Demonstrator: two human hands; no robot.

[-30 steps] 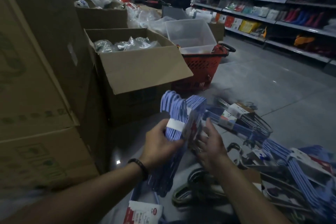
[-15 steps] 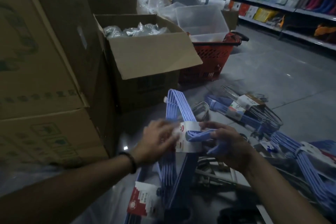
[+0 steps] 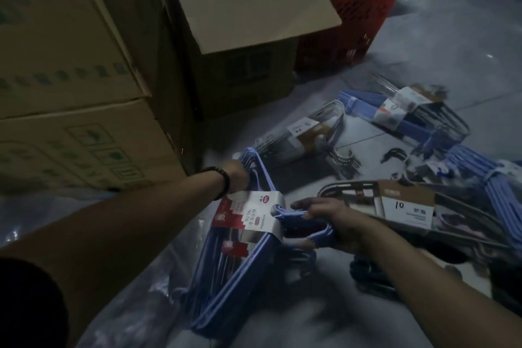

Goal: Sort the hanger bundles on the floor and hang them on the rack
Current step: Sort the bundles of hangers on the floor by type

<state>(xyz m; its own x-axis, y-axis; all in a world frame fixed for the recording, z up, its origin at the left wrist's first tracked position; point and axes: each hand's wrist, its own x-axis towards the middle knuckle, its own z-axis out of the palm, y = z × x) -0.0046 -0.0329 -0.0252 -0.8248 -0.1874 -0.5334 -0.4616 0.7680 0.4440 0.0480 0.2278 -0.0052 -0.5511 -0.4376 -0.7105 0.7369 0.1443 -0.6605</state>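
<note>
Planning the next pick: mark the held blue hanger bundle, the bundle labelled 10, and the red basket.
blue hanger bundle (image 3: 251,215), head view, on its white-and-red paper label.
bundle labelled 10 (image 3: 404,195), head view, on the label's brown strip.
red basket (image 3: 347,25), head view, on its perforated side wall.

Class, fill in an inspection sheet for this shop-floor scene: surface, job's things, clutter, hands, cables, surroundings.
Surface: grey floor, dimly lit.
Job's things: blue hanger bundle with a red-and-white label, held in both hands; second blue bundle, metal hanger bundle and brown-labelled bundle marked 10 lie on the floor; rack not in view.
Clutter: clear plastic sheeting under the held bundle.
Hands: left hand grips the bundle's far corner; right hand grips its hooks.
Cables: nothing seen.
Surroundings: stacked cardboard boxes, open cardboard box, red basket.
</note>
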